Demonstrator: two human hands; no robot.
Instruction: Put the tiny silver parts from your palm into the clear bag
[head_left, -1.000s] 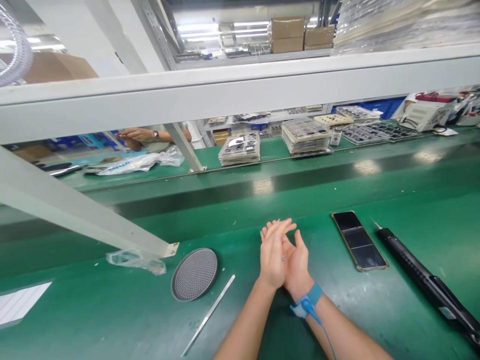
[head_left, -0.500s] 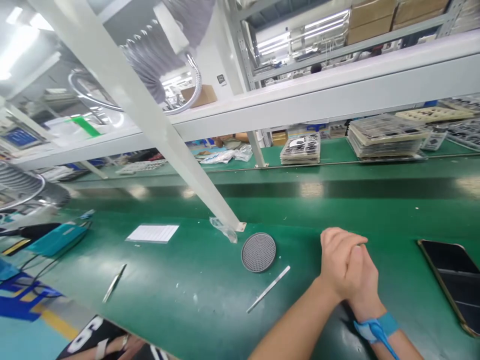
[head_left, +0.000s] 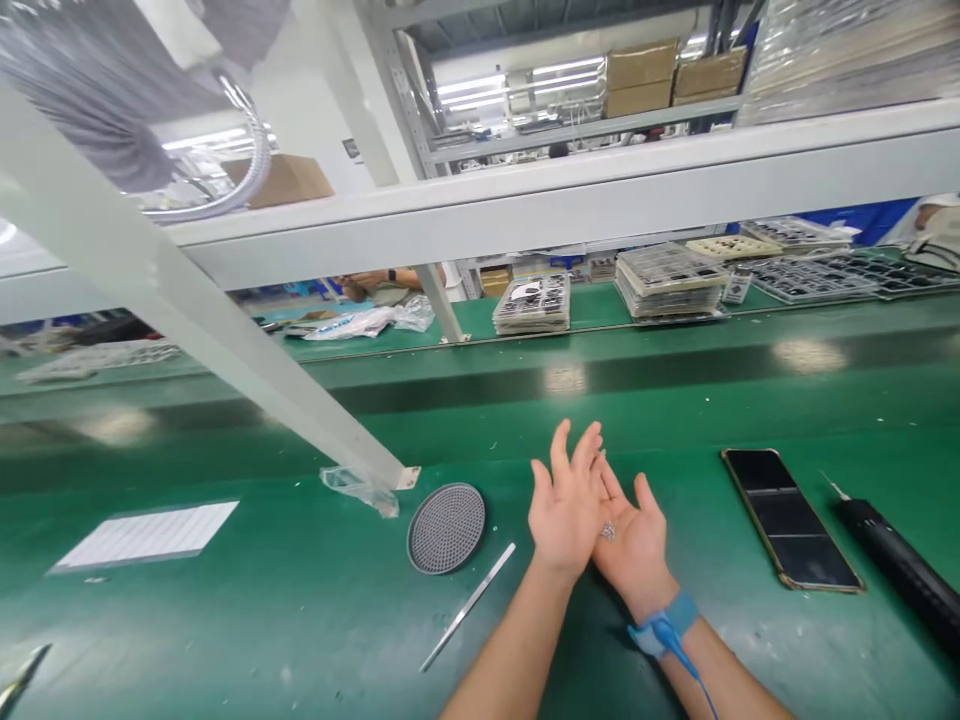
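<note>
We see our two hands held together above the green table (head_left: 315,590), both with fingers spread and gripping nothing. The right hand (head_left: 634,535) lies palm up, and on that palm rests a small cluster of tiny metal parts (head_left: 608,530), too small to identify; they look like screws or similar bits. The left hand (head_left: 566,505) lies palm down, its fingers (head_left: 574,455) laid over the fingers of the right hand, just beside the cluster. We judge the parts to be very light, hard and loose, likely to roll or scatter if the palm tilts, so they are best kept cupped in the hollow of the palm or pinched one at a time between fingertips. A blue wrist strap (head_left: 664,620) with a coiled cord circles the right wrist. Just left of the fingers lie thin metal tweezers (head_left: 469,605) and, beyond them, a round grey mesh disc (head_left: 446,527). Further left is a white lined sheet (head_left: 146,533). To the right of the fingers lie a dark phone (head_left: 791,518), face up, and a black pen-shaped tool (head_left: 896,565). Beyond the fingers, across the table, stand stacked clear trays (head_left: 532,305), and another person's arm (head_left: 375,283) shows far off.
</note>
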